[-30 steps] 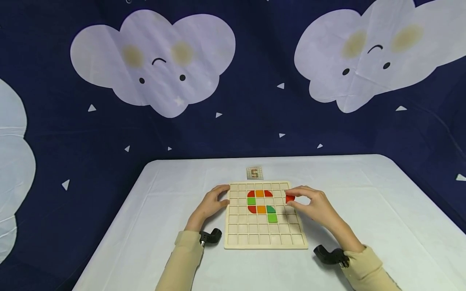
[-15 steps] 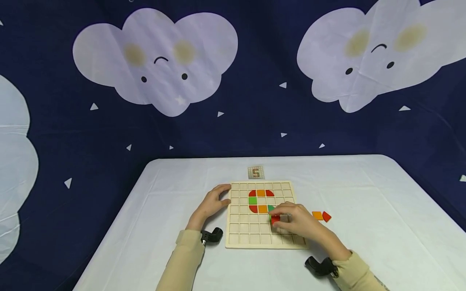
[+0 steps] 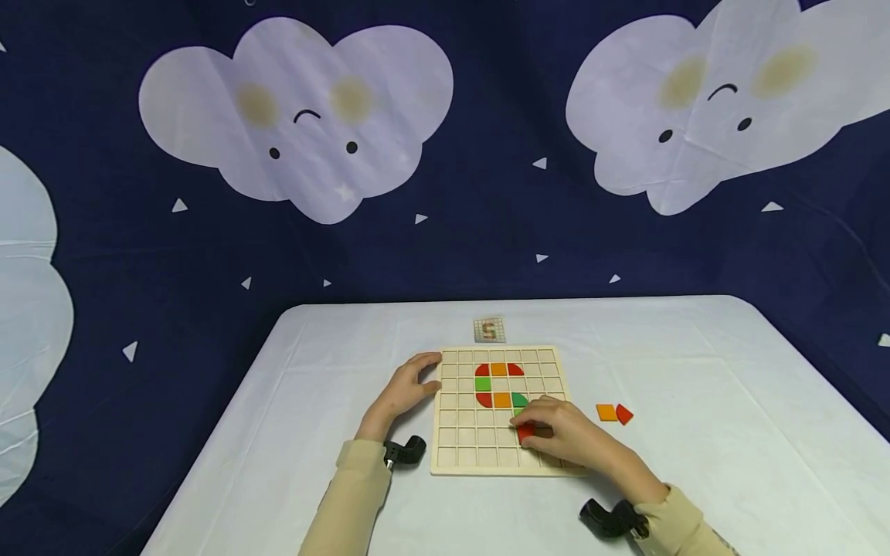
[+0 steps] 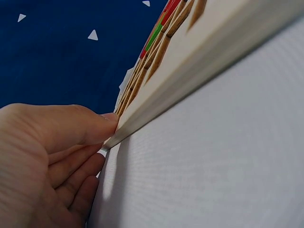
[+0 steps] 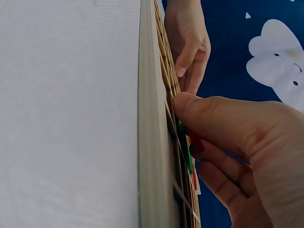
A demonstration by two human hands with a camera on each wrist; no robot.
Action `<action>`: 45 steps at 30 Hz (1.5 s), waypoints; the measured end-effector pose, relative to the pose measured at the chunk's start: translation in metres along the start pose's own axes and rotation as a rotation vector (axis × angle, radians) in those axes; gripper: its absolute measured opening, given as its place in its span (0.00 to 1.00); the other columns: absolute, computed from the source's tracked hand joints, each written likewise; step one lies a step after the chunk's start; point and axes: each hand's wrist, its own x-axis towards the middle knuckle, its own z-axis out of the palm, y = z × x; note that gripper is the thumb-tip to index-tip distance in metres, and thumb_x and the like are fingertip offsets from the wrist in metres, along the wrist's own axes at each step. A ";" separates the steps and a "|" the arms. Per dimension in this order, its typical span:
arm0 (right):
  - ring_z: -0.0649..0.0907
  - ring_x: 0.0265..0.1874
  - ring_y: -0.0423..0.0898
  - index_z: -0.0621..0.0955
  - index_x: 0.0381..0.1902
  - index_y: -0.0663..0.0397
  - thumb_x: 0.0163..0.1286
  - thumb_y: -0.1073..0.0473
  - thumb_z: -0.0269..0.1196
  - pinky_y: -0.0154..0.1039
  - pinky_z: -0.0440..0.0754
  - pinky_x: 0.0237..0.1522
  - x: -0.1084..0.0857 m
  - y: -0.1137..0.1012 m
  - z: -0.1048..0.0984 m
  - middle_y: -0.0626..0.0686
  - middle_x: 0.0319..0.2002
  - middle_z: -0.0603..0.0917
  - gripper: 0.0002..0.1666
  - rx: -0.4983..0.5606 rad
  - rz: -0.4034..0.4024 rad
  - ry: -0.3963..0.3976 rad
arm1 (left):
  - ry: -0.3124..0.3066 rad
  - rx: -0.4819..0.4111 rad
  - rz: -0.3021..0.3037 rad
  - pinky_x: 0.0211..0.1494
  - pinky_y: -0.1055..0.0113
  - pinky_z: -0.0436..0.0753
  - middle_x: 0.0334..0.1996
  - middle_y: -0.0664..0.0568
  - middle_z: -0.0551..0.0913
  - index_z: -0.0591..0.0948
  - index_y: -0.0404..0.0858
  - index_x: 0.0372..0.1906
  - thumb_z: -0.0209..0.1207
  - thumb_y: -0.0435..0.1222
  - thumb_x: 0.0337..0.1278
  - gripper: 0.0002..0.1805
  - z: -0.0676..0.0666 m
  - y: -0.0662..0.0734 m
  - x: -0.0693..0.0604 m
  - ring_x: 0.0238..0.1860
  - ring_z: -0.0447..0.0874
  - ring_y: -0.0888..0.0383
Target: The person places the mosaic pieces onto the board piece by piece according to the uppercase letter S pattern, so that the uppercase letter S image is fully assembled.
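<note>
The wooden grid board [image 3: 473, 457] lies on the table, bearing several red, orange and green tiles in a curved shape. Low on its right half, my right hand [image 3: 572, 436] pinches a red tile [image 3: 526, 437] between thumb and fingers, at the board's surface. In the right wrist view the red tile [image 5: 196, 141] is mostly hidden behind the thumb; a green tile [image 5: 187, 154] shows close by. At the board's left edge rests my left hand [image 3: 401, 392], thumb and fingertips touching the rim. The left wrist view shows that hand's thumb [image 4: 80, 124] against the board's side.
An orange square tile [image 3: 606, 412] and a red quarter-round tile [image 3: 624, 415] lie on the white tablecloth to the right. Behind the board is a small pattern card [image 3: 490, 330] with an S-like figure. A dark cloud-print curtain [image 3: 487, 255] hangs behind the table.
The right hand has carried a red tile from the board's right edge leftward and down to below the green square. Two loose tiles at right came into view. The left hand stayed put.
</note>
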 end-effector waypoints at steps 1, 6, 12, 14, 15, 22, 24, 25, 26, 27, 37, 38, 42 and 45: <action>0.80 0.48 0.44 0.84 0.43 0.47 0.56 0.58 0.71 0.55 0.72 0.58 0.000 0.000 0.000 0.40 0.43 0.83 0.15 -0.005 0.005 -0.007 | 0.000 0.001 -0.001 0.70 0.54 0.59 0.63 0.43 0.70 0.70 0.30 0.63 0.61 0.30 0.54 0.29 0.000 0.000 0.000 0.67 0.61 0.47; 0.80 0.48 0.45 0.84 0.44 0.48 0.57 0.58 0.70 0.55 0.71 0.58 -0.001 -0.001 0.001 0.41 0.43 0.83 0.15 -0.024 -0.003 -0.024 | -0.001 -0.003 -0.005 0.70 0.54 0.59 0.63 0.43 0.69 0.70 0.30 0.63 0.61 0.29 0.54 0.29 0.001 0.000 -0.002 0.67 0.61 0.47; 0.80 0.46 0.43 0.85 0.43 0.48 0.56 0.58 0.70 0.55 0.72 0.57 -0.002 -0.001 0.000 0.40 0.42 0.83 0.15 -0.012 -0.017 -0.011 | 0.000 -0.004 0.003 0.70 0.54 0.59 0.63 0.43 0.69 0.70 0.30 0.63 0.60 0.30 0.54 0.29 0.002 0.000 -0.002 0.67 0.61 0.47; 0.80 0.45 0.41 0.85 0.43 0.48 0.56 0.59 0.70 0.54 0.72 0.57 -0.001 -0.002 0.000 0.39 0.41 0.83 0.14 0.004 -0.021 -0.008 | 0.000 0.000 0.004 0.70 0.54 0.59 0.63 0.43 0.69 0.70 0.30 0.63 0.60 0.29 0.54 0.29 0.002 -0.001 -0.001 0.67 0.61 0.47; 0.81 0.45 0.40 0.85 0.42 0.48 0.57 0.59 0.70 0.54 0.72 0.58 -0.001 -0.002 0.000 0.38 0.41 0.83 0.14 0.009 -0.024 -0.008 | 0.001 0.000 0.006 0.70 0.54 0.59 0.63 0.43 0.69 0.70 0.30 0.63 0.61 0.29 0.54 0.29 0.002 -0.001 -0.001 0.67 0.61 0.47; 0.81 0.43 0.39 0.85 0.42 0.49 0.58 0.60 0.69 0.53 0.74 0.56 0.000 -0.002 -0.001 0.39 0.40 0.83 0.13 0.021 -0.042 -0.005 | 0.006 -0.003 0.005 0.70 0.54 0.59 0.63 0.42 0.70 0.71 0.30 0.63 0.61 0.29 0.54 0.29 0.002 -0.001 0.000 0.67 0.62 0.47; 0.82 0.42 0.41 0.85 0.42 0.51 0.56 0.62 0.70 0.51 0.78 0.51 0.000 0.000 -0.005 0.41 0.39 0.84 0.13 0.021 -0.055 0.026 | 0.006 -0.002 0.009 0.70 0.54 0.59 0.63 0.43 0.70 0.71 0.30 0.63 0.61 0.29 0.54 0.29 0.002 -0.001 0.000 0.67 0.62 0.47; 0.82 0.42 0.42 0.86 0.42 0.53 0.56 0.63 0.70 0.51 0.79 0.49 0.000 0.002 -0.008 0.42 0.39 0.85 0.14 0.024 -0.055 0.047 | 0.004 -0.001 0.011 0.70 0.54 0.59 0.63 0.43 0.70 0.70 0.30 0.63 0.61 0.29 0.54 0.29 0.002 -0.001 0.000 0.67 0.62 0.47; 0.83 0.41 0.43 0.86 0.41 0.54 0.55 0.64 0.71 0.50 0.80 0.47 0.000 0.004 -0.013 0.44 0.39 0.85 0.14 0.020 -0.058 0.075 | 0.004 0.002 0.010 0.70 0.55 0.59 0.63 0.43 0.70 0.71 0.30 0.63 0.61 0.29 0.54 0.29 0.002 -0.001 0.000 0.67 0.62 0.47; 0.83 0.41 0.44 0.86 0.41 0.55 0.54 0.64 0.71 0.49 0.81 0.46 0.000 0.006 -0.018 0.45 0.39 0.85 0.14 0.014 -0.048 0.103 | 0.003 0.006 0.009 0.70 0.55 0.59 0.63 0.43 0.70 0.70 0.30 0.63 0.61 0.30 0.54 0.29 0.001 -0.001 0.001 0.67 0.62 0.48; 0.82 0.41 0.48 0.84 0.48 0.54 0.58 0.56 0.70 0.49 0.83 0.39 -0.031 0.037 -0.079 0.47 0.42 0.85 0.19 0.044 0.353 0.146 | 0.008 0.018 0.001 0.70 0.55 0.59 0.63 0.43 0.70 0.71 0.30 0.63 0.61 0.29 0.54 0.29 0.000 -0.001 0.000 0.67 0.62 0.48; 0.82 0.41 0.48 0.84 0.48 0.54 0.58 0.55 0.70 0.51 0.81 0.42 -0.034 0.041 -0.082 0.47 0.43 0.85 0.20 0.037 0.384 0.140 | 0.009 0.015 0.000 0.70 0.55 0.59 0.63 0.43 0.70 0.71 0.30 0.63 0.61 0.29 0.54 0.29 0.000 -0.001 0.000 0.66 0.62 0.48; 0.81 0.45 0.51 0.83 0.50 0.53 0.59 0.51 0.69 0.56 0.78 0.47 -0.046 0.048 -0.093 0.49 0.47 0.84 0.22 0.084 0.496 0.124 | 0.007 0.013 -0.005 0.70 0.55 0.59 0.63 0.43 0.70 0.71 0.30 0.63 0.61 0.29 0.54 0.29 0.001 -0.001 -0.001 0.67 0.62 0.48; 0.80 0.47 0.46 0.82 0.52 0.51 0.60 0.48 0.68 0.48 0.78 0.50 -0.050 0.048 -0.102 0.48 0.49 0.83 0.24 0.115 0.541 0.141 | 0.008 0.012 -0.004 0.70 0.55 0.59 0.63 0.43 0.70 0.71 0.30 0.63 0.61 0.29 0.54 0.29 0.001 -0.001 -0.001 0.67 0.62 0.48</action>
